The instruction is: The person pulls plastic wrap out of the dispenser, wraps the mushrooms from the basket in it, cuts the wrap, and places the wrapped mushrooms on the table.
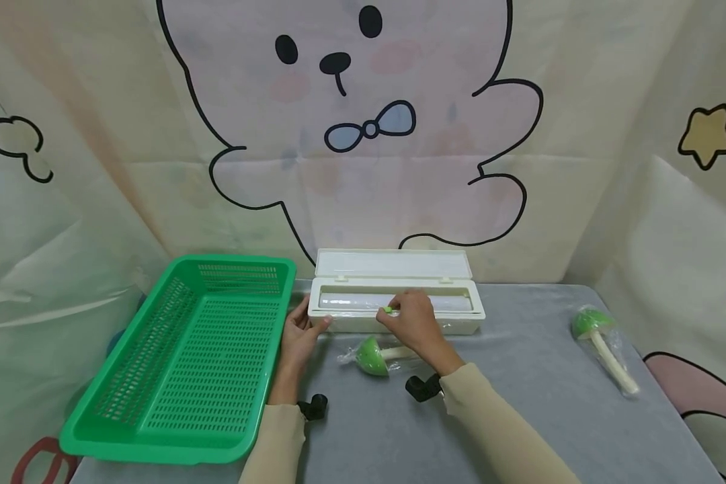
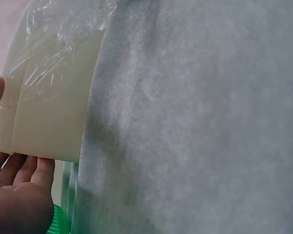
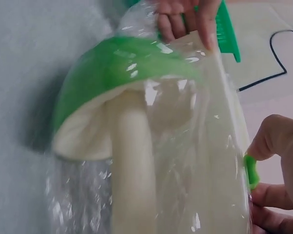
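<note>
A white cling film dispenser (image 1: 351, 325) stands with its lid raised at the back of the table, a roll of film (image 1: 351, 301) inside. My left hand (image 1: 299, 341) grips its left end, thumb toward the front and fingers against the end face. With thumb and fingertips, my right hand (image 1: 416, 324) pinches the small green slide cutter (image 3: 252, 171) on the dispenser's front edge. Clear film (image 2: 68, 24) hangs over the front wall. Just before the dispenser lies a toy mushroom (image 1: 372, 356) with a green cap and pale stem, loosely covered in clear film; the right hand partly hides its stem.
A green plastic basket (image 1: 157, 452) stands left of the left hand. At the table's right side lies another film-wrapped green mushroom (image 1: 608, 356). A printed cloth backdrop (image 1: 363, 195) rises right behind the dispenser. The grey tablecloth (image 1: 375, 430) extends toward the front.
</note>
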### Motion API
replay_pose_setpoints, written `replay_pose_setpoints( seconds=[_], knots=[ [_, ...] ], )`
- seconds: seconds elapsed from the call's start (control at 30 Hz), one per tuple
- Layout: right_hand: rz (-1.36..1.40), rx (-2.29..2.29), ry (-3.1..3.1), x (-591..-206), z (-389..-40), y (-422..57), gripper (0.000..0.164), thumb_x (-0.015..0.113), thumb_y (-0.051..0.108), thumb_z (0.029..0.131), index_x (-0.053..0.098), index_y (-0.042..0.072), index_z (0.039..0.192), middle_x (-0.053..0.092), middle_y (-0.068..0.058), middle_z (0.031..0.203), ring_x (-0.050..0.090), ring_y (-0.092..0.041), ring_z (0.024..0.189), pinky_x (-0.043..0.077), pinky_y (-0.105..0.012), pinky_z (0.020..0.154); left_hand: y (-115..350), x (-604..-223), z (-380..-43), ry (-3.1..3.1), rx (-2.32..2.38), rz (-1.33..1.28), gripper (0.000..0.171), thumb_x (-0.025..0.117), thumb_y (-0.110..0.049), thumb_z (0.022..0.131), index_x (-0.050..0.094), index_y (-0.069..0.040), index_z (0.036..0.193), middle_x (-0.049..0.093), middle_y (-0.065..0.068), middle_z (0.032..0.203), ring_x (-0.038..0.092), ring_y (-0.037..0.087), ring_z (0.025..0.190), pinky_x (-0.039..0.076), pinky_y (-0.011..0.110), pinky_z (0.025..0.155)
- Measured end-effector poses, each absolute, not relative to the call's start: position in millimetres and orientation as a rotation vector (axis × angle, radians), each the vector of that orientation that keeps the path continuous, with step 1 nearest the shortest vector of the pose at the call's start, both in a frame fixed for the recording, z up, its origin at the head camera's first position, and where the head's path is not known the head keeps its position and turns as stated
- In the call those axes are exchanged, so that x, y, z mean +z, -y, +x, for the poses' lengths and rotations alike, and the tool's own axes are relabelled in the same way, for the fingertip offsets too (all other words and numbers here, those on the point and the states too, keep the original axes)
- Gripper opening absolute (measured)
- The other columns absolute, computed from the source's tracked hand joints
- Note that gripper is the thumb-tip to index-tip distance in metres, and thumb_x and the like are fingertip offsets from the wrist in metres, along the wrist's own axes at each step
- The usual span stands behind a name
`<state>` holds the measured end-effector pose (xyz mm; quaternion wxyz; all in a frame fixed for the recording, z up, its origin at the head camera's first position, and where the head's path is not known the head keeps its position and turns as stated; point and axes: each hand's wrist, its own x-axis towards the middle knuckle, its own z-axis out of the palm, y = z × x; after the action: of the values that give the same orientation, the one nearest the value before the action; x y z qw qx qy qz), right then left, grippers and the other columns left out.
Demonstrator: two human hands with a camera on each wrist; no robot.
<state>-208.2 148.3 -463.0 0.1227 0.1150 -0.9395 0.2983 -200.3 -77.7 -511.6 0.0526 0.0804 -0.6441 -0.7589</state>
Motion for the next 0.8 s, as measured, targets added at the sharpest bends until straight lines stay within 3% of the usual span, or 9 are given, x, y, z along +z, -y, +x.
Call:
replay_pose_setpoints(
  seconds=[0.07,0.2,0.3,0.4,0.43,0.53,0.6,0.67,0.8],
  knots=[
    [0.356,0.910,2.752,-462.0,-210.2,-148.6,0.018,0.075,0.016,0.082,0.076,0.002,0.072,0.066,-0.003,0.073,0.057,-0.023,0.077,0.047,-0.040,0.074,77.4,-511.8,-200.1,1.965,-2.310,0.233,0.073,0.072,0.008,0.089,0.036,0.005,0.153,0.037,0.027,0.156,0.034,0.037,0.146,0.031,0.042,0.117],
    [0.438,0.965,2.760,-460.3,-214.7,-150.9,0.031,0.068,0.004,0.081,0.062,0.007,0.051,0.043,0.004,0.053,0.035,-0.014,0.060,0.032,-0.030,0.063,76.3,-512.0,-200.3,1.977,-2.318,0.213,0.073,0.072,0.007,0.090,0.035,0.005,0.153,0.035,0.028,0.156,0.033,0.039,0.146,0.031,0.042,0.117],
    [0.471,1.002,2.736,-461.3,-215.2,-155.6,0.027,0.057,-0.007,0.078,0.068,0.005,0.056,0.056,0.002,0.057,0.036,-0.013,0.056,0.031,-0.028,0.058,76.0,-512.1,-200.5,1.988,-2.311,0.226,0.073,0.072,0.007,0.090,0.035,0.005,0.153,0.036,0.028,0.156,0.033,0.039,0.146,0.031,0.043,0.117],
    [0.477,1.029,2.708,-463.2,-212.1,-162.9,0.031,0.051,-0.011,0.078,0.079,0.001,0.077,0.071,-0.006,0.080,0.055,-0.018,0.067,0.041,-0.032,0.061,75.9,-512.9,-200.7,1.997,-2.301,0.242,0.073,0.072,0.006,0.090,0.035,0.005,0.153,0.036,0.028,0.156,0.034,0.039,0.145,0.031,0.044,0.117],
    [0.476,1.029,2.698,-464.1,-210.8,-165.9,0.030,0.053,-0.010,0.080,0.080,0.001,0.085,0.074,-0.009,0.089,0.060,-0.022,0.074,0.046,-0.035,0.064,75.8,-512.9,-200.9,1.996,-2.299,0.249,0.073,0.072,0.006,0.090,0.035,0.005,0.153,0.036,0.028,0.156,0.034,0.039,0.145,0.031,0.044,0.117],
    [0.433,1.002,2.682,-465.6,-206.7,-175.9,0.018,0.063,0.000,0.085,0.079,0.000,0.095,0.071,-0.012,0.094,0.062,-0.032,0.092,0.050,-0.046,0.080,75.6,-512.6,-201.3,1.989,-2.292,0.255,0.073,0.073,0.006,0.089,0.036,0.005,0.153,0.036,0.028,0.155,0.034,0.039,0.145,0.030,0.044,0.117],
    [0.364,0.957,2.668,-467.7,-204.8,-183.3,0.013,0.072,0.009,0.085,0.078,0.001,0.093,0.070,-0.012,0.091,0.061,-0.035,0.094,0.048,-0.051,0.087,76.0,-512.1,-201.2,1.987,-2.288,0.266,0.073,0.073,0.006,0.089,0.037,0.005,0.152,0.037,0.027,0.155,0.035,0.039,0.145,0.030,0.043,0.118],
    [0.283,0.928,2.674,-469.1,-203.2,-189.6,0.018,0.078,0.018,0.084,0.077,0.001,0.088,0.069,-0.011,0.087,0.059,-0.035,0.093,0.046,-0.052,0.089,76.6,-511.6,-201.2,1.986,-2.282,0.279,0.073,0.074,0.006,0.089,0.038,0.005,0.152,0.038,0.026,0.155,0.035,0.038,0.145,0.030,0.042,0.118],
    [0.253,0.875,2.698,-470.9,-202.5,-196.1,0.027,0.081,0.026,0.082,0.077,-0.001,0.080,0.068,-0.011,0.084,0.059,-0.034,0.091,0.046,-0.051,0.087,76.9,-511.3,-201.7,1.982,-2.280,0.288,0.073,0.074,0.007,0.088,0.038,0.005,0.152,0.038,0.026,0.155,0.036,0.037,0.145,0.031,0.041,0.117]
  ],
)
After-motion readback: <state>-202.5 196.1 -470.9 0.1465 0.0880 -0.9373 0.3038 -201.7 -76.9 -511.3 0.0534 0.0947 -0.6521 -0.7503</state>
